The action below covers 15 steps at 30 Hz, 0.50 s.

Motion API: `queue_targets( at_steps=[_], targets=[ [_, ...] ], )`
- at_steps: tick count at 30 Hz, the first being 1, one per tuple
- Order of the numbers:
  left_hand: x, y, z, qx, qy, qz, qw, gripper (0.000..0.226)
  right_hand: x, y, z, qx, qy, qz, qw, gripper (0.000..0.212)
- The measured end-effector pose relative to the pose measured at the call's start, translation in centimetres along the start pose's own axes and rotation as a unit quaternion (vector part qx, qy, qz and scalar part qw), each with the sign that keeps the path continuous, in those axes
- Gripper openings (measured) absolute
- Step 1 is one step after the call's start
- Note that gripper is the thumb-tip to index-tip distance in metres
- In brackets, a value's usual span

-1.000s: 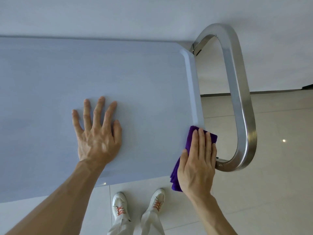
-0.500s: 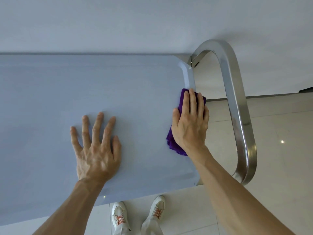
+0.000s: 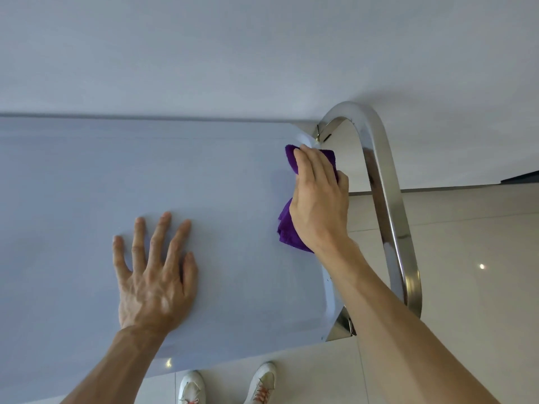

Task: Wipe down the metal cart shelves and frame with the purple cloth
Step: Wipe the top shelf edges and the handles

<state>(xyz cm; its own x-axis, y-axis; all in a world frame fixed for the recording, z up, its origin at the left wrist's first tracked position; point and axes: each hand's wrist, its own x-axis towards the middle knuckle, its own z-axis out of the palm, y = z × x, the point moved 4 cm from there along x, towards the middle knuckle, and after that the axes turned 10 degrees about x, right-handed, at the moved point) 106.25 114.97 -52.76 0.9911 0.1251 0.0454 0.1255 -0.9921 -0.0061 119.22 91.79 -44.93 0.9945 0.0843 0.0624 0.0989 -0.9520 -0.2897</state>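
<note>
The purple cloth (image 3: 287, 227) lay bunched on the cart's top shelf (image 3: 87, 176), at its 2 o'clock corner against the raised rim. The shelf was flat, pale blue-grey; a curved, shiny steel handle (image 3: 389, 199) looped off its 3 o'clock end.

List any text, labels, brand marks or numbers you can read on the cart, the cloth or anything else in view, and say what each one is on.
No readable text anywhere in the head view.
Top shelf: plain, unmarked.
Handle: bare polished metal, only reflections.
Purple cloth under the right hand: no tag or logo showing.
Shoes: orange laces, no legible brand.
Left hand lies flat on the shelf; it covers no visible label.
</note>
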Motion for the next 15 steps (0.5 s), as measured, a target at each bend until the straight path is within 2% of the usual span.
queue_targets(
  at_steps=[4,6,8,10,12,15],
  targets=[
    [-0.1,0.0,-0.2,-0.009,-0.016,-0.009,1.000,0.057,-0.1,-2.2,-6.3,0.032,0.114,-0.057,0.991,0.056],
    [0.0,0.1,-0.3,-0.013,-0.025,-0.012,1.000,0.057,-0.3,-1.6,-9.4,0.010,0.159,-0.069,0.985,0.055],
    [0.0,0.2,-0.5,-0.016,-0.031,-0.013,0.999,0.057,-0.2,0.2,-11.1,-0.019,0.137,-0.053,0.989,0.052],
    [0.1,0.1,-0.5,-0.019,-0.036,-0.014,0.999,0.057,0.1,2.3,-10.8,-0.034,0.050,-0.008,0.998,0.052],
    [0.0,0.1,-0.5,-0.015,-0.046,-0.017,0.999,0.057,0.2,3.9,-9.8,-0.043,-0.013,0.022,0.999,0.062],
    [0.1,0.2,-0.5,-0.016,-0.051,-0.024,0.998,0.057,1.7,4.1,-9.0,-0.013,-0.003,0.000,1.000,0.066]
  ],
)
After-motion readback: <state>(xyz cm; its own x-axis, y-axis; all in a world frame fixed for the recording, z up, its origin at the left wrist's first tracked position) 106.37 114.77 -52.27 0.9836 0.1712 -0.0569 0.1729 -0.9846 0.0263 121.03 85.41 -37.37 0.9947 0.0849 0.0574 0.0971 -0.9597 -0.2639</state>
